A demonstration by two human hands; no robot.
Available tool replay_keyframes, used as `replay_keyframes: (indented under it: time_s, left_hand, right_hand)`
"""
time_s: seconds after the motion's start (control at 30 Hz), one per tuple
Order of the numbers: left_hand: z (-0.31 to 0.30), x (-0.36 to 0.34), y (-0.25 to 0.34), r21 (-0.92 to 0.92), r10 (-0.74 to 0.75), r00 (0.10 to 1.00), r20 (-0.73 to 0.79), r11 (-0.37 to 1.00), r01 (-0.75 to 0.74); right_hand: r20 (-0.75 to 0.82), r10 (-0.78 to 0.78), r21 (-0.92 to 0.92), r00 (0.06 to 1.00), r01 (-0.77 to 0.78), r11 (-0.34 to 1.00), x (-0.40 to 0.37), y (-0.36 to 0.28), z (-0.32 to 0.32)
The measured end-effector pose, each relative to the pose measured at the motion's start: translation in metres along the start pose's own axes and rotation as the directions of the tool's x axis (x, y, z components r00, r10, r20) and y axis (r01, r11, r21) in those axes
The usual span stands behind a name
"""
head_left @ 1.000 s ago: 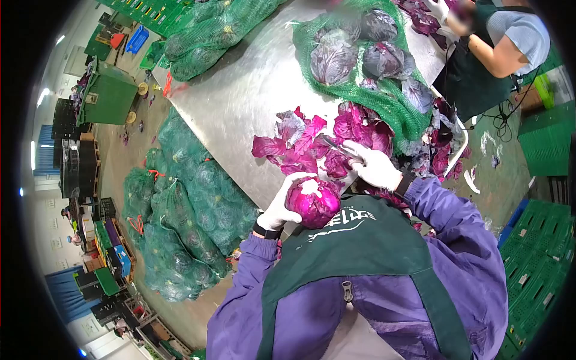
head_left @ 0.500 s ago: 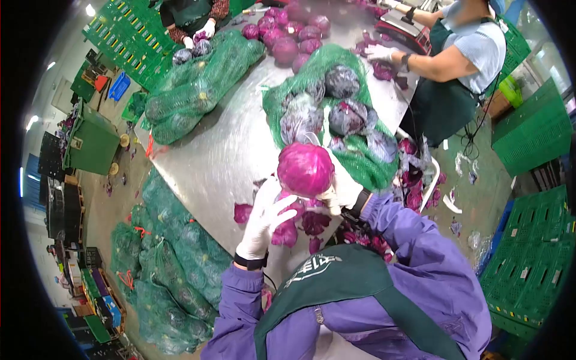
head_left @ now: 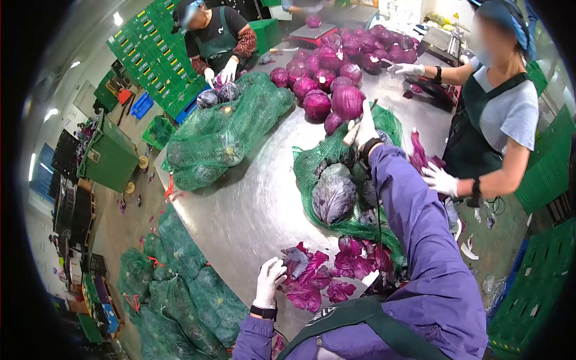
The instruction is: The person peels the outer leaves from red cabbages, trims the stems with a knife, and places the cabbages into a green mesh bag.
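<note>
My right hand (head_left: 363, 131), in a white glove, reaches far over the table with its fingers apart. Just beyond its fingertips sits a peeled red cabbage (head_left: 348, 102), at the near edge of a pile. Under my right forearm lies an opened green mesh bag (head_left: 309, 174) with unpeeled red cabbages (head_left: 334, 198) in it. My left hand (head_left: 270, 283), also gloved, is low over the near table edge, fingers loosely bent and apart, holding nothing. Right beside it are loose purple cabbage leaves (head_left: 309, 279).
A full green mesh bag (head_left: 228, 141) lies on the metal table (head_left: 240, 216). More filled bags (head_left: 186, 282) stand on the floor at left. One co-worker (head_left: 219, 42) handles cabbage at the back left; another (head_left: 492, 114) stands at the right, beside a scale (head_left: 441, 84).
The peeled cabbage went from between my hands to the far pile, my right arm stretching out after it. My left hand dropped toward the near leaves. The view tilted up.
</note>
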State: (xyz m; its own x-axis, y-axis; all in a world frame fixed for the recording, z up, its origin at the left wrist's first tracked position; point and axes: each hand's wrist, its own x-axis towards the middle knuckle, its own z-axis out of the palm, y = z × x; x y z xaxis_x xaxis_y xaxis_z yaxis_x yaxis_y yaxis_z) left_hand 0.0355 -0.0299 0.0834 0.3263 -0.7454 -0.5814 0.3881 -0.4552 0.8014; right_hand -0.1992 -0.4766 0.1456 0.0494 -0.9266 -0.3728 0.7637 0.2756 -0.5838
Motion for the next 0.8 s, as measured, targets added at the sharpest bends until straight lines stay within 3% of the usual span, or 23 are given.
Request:
replay_keyframes:
  time_s: [0.03,0.13,0.17,0.23,0.27,0.3,0.33,0.37,0.4,0.43,0.47,0.5,0.53,0.6,0.63,0.67,0.7,0.73,0.77,0.8]
  left_hand:
    - [-0.001,0.004,0.0,0.009,-0.013,1.0,-0.01,1.0,0.013]
    - [0.022,0.017,0.016,0.044,0.062,0.996,0.07,0.997,-0.065]
    - [0.036,0.024,0.021,0.012,0.103,0.986,0.133,0.994,-0.106]
    - [0.059,0.054,0.008,-0.004,0.286,0.904,0.318,0.954,-0.301]
    - [0.085,0.053,0.018,0.094,0.361,0.889,0.28,0.912,-0.4]
    - [0.099,0.059,0.022,0.054,0.237,0.917,0.322,0.962,-0.267]
    - [0.117,0.071,0.013,0.068,0.262,0.927,0.268,0.955,-0.289]
    - [0.131,0.087,0.0,0.084,0.288,0.933,0.215,0.947,-0.311]
    - [0.13,0.102,-0.004,-0.104,0.099,0.957,0.274,0.992,-0.073]
    - [0.132,0.112,-0.003,-0.265,-0.075,0.926,0.369,0.947,0.182]
    - [0.148,0.098,0.013,-0.115,-0.154,0.967,0.205,0.977,0.18]
    - [0.13,0.133,-0.021,-0.084,-0.071,0.945,0.32,0.991,0.103]
    - [0.129,0.121,-0.011,-0.109,-0.217,0.945,0.243,0.962,0.249]
    - [0.119,0.103,-0.002,-0.289,-0.472,0.877,0.092,0.83,0.477]
    - [0.104,0.084,0.012,-0.174,-0.301,0.861,0.411,0.901,0.398]
    - [0.09,0.083,0.004,-0.173,-0.302,0.862,0.408,0.901,0.398]
    - [0.078,0.081,-0.008,-0.211,-0.002,0.857,0.516,0.969,0.13]
    - [0.066,0.082,-0.019,-0.281,0.288,0.748,0.598,0.949,-0.141]
    - [0.056,0.064,-0.014,-0.489,0.105,0.689,0.717,0.78,0.39]
    - [0.057,0.047,-0.001,-0.281,0.06,0.693,0.718,0.936,0.21]
  right_hand:
    - [0.121,0.024,-0.144,0.992,-0.006,0.99,0.005,-0.004,-0.008]
    - [0.123,0.063,-0.269,0.99,-0.028,0.963,0.008,0.0,-0.005]
    - [0.11,0.013,-0.45,0.994,0.038,0.892,-0.023,0.001,0.004]
    - [0.318,-0.03,-0.748,0.948,0.27,0.606,-0.025,0.016,-0.021]
    - [0.279,0.064,-0.811,0.958,0.199,0.55,-0.043,0.018,-0.025]
    - [0.248,0.14,-0.849,0.959,0.145,0.508,-0.056,0.023,-0.035]
    - [0.238,0.109,-0.935,0.965,0.197,0.295,-0.054,0.038,-0.054]
    - [0.291,0.175,-0.944,0.941,0.312,-0.105,-0.062,0.038,-0.058]
    - [0.285,0.15,-0.909,0.947,0.317,-0.272,-0.078,0.043,-0.06]
    - [0.298,0.138,-0.864,0.944,0.329,-0.381,-0.08,0.055,-0.075]
    - [0.303,0.211,-0.888,0.929,0.356,-0.29,-0.084,0.067,-0.089]
    - [0.408,0.107,-0.867,0.907,0.421,-0.268,-0.098,0.08,-0.098]
    - [0.448,0.197,-0.884,0.872,0.465,-0.046,-0.123,0.074,-0.095]
    - [0.587,0.158,-0.81,0.794,0.577,0.105,-0.181,0.074,-0.099]
    - [0.716,0.094,-0.69,0.692,0.68,0.25,-0.201,0.077,-0.105]
    - [0.607,0.157,-0.786,0.779,0.558,0.266,-0.223,0.073,-0.106]
    - [0.486,0.221,-0.863,0.846,0.424,0.274,-0.241,0.07,-0.106]
    - [0.372,0.145,-0.88,0.917,0.298,0.371,-0.245,0.08,-0.114]
    - [0.237,0.088,-0.866,0.967,0.169,0.47,-0.25,0.09,-0.121]
    - [0.001,0.34,-0.9,0.94,-0.147,0.41,-0.259,0.091,-0.119]
